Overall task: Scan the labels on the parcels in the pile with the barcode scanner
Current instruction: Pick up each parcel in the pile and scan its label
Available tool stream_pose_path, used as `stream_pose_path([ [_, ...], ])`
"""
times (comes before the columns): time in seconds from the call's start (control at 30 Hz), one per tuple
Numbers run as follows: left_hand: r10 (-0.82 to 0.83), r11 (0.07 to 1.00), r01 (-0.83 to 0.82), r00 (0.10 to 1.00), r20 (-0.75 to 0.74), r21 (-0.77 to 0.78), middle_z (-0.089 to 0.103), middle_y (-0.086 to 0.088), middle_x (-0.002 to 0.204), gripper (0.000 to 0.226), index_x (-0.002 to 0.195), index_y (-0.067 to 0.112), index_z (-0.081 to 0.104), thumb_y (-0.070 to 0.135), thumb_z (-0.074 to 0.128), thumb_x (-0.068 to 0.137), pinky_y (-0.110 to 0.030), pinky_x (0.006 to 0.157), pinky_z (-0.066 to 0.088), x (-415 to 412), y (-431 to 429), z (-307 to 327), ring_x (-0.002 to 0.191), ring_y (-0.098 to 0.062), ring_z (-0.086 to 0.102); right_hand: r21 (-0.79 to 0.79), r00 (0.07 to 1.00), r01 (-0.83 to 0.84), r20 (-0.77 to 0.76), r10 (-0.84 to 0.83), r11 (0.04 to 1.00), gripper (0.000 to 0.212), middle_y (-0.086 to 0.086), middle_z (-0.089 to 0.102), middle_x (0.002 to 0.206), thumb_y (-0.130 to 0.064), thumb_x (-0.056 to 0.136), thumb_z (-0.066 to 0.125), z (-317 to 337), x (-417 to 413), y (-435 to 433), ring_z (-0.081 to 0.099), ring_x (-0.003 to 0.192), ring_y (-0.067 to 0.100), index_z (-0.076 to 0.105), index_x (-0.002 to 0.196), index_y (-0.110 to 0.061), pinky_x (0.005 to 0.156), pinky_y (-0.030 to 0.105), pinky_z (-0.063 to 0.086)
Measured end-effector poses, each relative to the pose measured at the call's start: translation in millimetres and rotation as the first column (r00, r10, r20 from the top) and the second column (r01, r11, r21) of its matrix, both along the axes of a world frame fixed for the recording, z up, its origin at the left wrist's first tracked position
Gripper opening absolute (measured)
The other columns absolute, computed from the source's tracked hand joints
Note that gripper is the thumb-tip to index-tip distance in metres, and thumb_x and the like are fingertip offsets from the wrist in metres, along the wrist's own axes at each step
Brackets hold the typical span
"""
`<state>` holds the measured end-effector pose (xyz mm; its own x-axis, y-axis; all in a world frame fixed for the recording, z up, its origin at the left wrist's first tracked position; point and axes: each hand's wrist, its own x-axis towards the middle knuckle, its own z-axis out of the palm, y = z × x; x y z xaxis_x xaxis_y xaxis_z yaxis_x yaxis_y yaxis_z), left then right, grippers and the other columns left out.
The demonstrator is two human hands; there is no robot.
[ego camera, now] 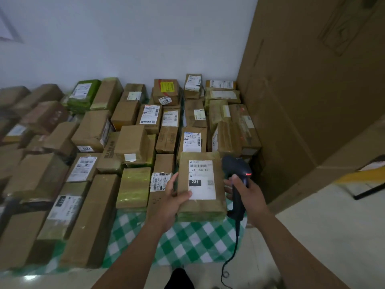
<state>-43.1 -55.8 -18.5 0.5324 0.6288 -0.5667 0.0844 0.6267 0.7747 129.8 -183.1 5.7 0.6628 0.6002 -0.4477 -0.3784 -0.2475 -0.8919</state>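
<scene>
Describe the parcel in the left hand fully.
The parcel is a flat brown box, yellowish tape along its near edge, label side up. The white label shows a barcode, "231-239 K01" and a black "231" block. The left hand grips its left edge, thumb on the label; the scanner is beside it.

The flat brown cardboard parcel (200,207) at the front carries a white paper label (202,180) with a black block (white digits on it). The black plastic pistol-shaped barcode scanner (236,166) shows a red glow. Under the pile lies a green-and-white checked cloth (187,240). Most boxes are brown; a green plastic-wrapped parcel (84,94) sits at the back, and a yellow rectangular sticker (167,86) marks another.
</scene>
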Motion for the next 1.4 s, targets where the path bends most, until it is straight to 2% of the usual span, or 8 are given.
stream_pose_path([
  [0.1,0.102,0.995,-0.102,0.995,0.002,-0.015,0.059,-0.012,0.127,0.101,0.143,0.044,0.034,-0.010,0.075,0.068,-0.051,0.076,0.057,-1,4,14,0.106,-0.037,0.064,0.022,0.991,-0.116,0.072,0.115,0.993,0.023,0.003,0.075,0.099,-0.030,0.094,0.063,26,7,6,0.074,0.084,0.019,0.062,0.112,-0.018,0.070,0.032,0.059],
  [0.23,0.122,0.954,-0.071,0.979,-0.161,0.290,0.050,-0.004,0.138,0.113,0.154,0.037,0.017,-0.009,0.077,0.070,-0.049,0.082,0.056,-9,14,36,0.109,-0.025,0.058,-0.016,0.939,-0.271,0.215,0.268,0.963,0.021,0.010,0.070,0.075,-0.031,0.094,0.063,58,12,9,0.064,0.053,0.021,0.062,0.106,-0.013,0.050,0.030,0.052],
  [0.33,0.194,0.882,-0.026,0.930,-0.313,0.470,0.038,-0.002,0.152,0.123,0.155,0.039,0.010,0.003,0.086,0.065,-0.058,0.102,0.044,-13,20,52,0.135,-0.030,0.042,-0.066,0.888,-0.374,0.264,0.378,0.925,0.021,0.009,0.064,0.064,-0.030,0.094,0.063,73,16,6,0.055,0.047,0.022,0.062,0.103,-0.012,0.047,0.031,0.046],
  [0.53,0.288,0.804,-0.089,0.923,-0.254,0.588,0.030,-0.003,0.153,0.117,0.156,0.033,0.012,-0.003,0.082,0.069,-0.057,0.107,0.037,-30,25,66,0.140,-0.031,0.032,-0.048,0.840,-0.478,0.267,0.472,0.877,0.025,0.010,0.060,0.061,-0.028,0.095,0.062,94,14,-4,0.050,0.046,0.022,0.062,0.111,-0.008,0.048,0.032,0.044],
  [0.83,0.298,0.796,-0.090,0.919,-0.258,0.598,0.024,-0.004,0.155,0.120,0.157,0.034,0.010,0.001,0.085,0.069,-0.059,0.108,0.035,-34,15,69,0.142,-0.032,0.029,-0.070,0.799,-0.538,0.276,0.534,0.840,0.022,0.008,0.062,0.061,-0.033,0.096,0.060,106,6,-3,0.053,0.046,0.021,0.060,0.087,-0.014,0.050,0.032,0.046],
  [1.13,0.284,0.798,-0.012,0.889,-0.359,0.602,0.027,-0.007,0.150,0.124,0.155,0.042,0.012,0.008,0.089,0.064,-0.055,0.104,0.041,-27,9,68,0.138,-0.031,0.034,-0.057,0.783,-0.556,0.298,0.546,0.829,0.017,0.008,0.063,0.060,-0.032,0.097,0.059,105,6,-3,0.053,0.046,0.021,0.060,0.087,-0.018,0.053,0.033,0.047],
  [1.3,0.230,0.848,0.003,0.899,-0.373,0.531,0.034,-0.003,0.151,0.125,0.150,0.050,0.014,0.012,0.090,0.059,-0.063,0.100,0.045,-23,17,53,0.135,-0.032,0.039,-0.043,0.828,-0.491,0.285,0.482,0.870,0.021,0.010,0.063,0.062,-0.032,0.096,0.060,101,13,-6,0.053,0.047,0.022,0.061,0.086,-0.013,0.049,0.032,0.047],
  [1.4,0.102,0.891,0.082,0.923,-0.372,0.447,0.044,-0.002,0.146,0.114,0.154,0.041,0.017,0.006,0.083,0.069,-0.053,0.092,0.053,-17,17,45,0.125,-0.029,0.051,-0.062,0.846,-0.424,0.329,0.419,0.904,0.026,0.005,0.063,0.056,-0.031,0.095,0.061,94,21,-7,0.054,0.043,0.018,0.061,0.081,-0.009,0.049,0.032,0.047],
])
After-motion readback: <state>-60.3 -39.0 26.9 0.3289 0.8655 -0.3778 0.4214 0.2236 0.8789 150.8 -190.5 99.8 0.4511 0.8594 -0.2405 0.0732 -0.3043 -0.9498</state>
